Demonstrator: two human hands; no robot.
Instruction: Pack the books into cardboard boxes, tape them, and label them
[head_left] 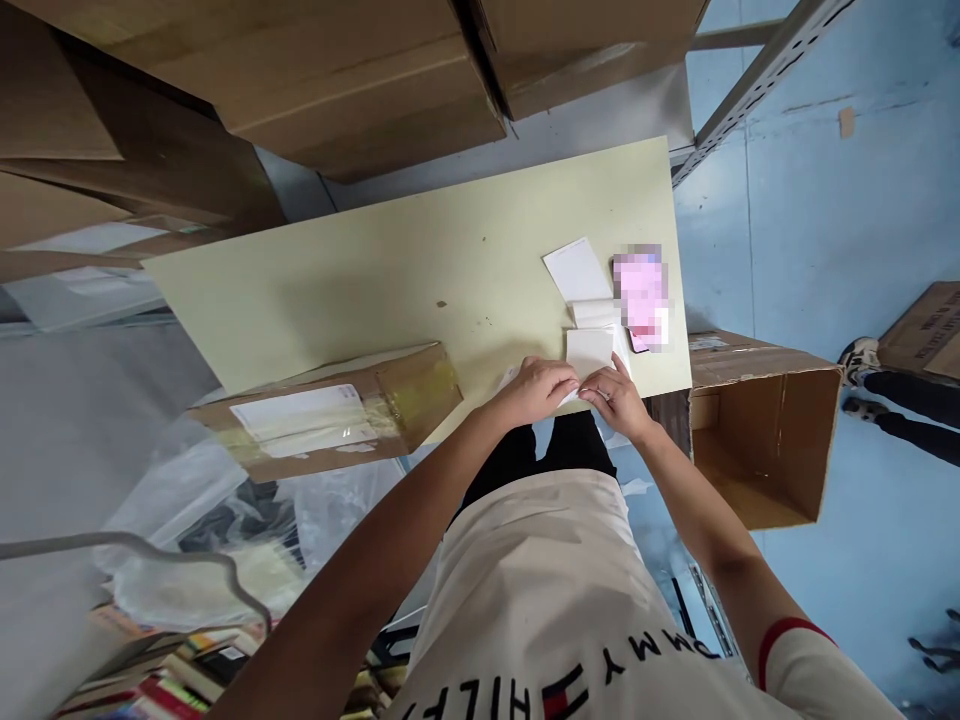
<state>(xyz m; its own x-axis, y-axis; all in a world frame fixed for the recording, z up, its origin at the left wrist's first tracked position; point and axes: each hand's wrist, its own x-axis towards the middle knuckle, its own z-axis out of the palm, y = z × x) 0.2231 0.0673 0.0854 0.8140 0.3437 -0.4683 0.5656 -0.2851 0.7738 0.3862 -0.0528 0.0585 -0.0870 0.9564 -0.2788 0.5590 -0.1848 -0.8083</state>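
At the near edge of the pale yellow table point(360, 270), my left hand point(538, 388) and my right hand point(616, 398) meet, fingertips nearly touching. Both are closed on a small piece of white paper point(570, 396) between them. Just beyond my fingers lies a white square of paper point(589, 348). Behind it are a folded white slip point(593, 313) and a larger white sheet point(577, 268) set at an angle. A phone with a blurred pink screen point(640, 290) lies to the right of the papers.
A taped cardboard box point(322, 410) sits at the table's left front. Large cartons point(360, 80) stand behind the table. An open cardboard box point(765, 440) is on the right, with a person's legs point(911, 410) beyond. Plastic bags point(225, 540) and books point(180, 680) are at lower left.
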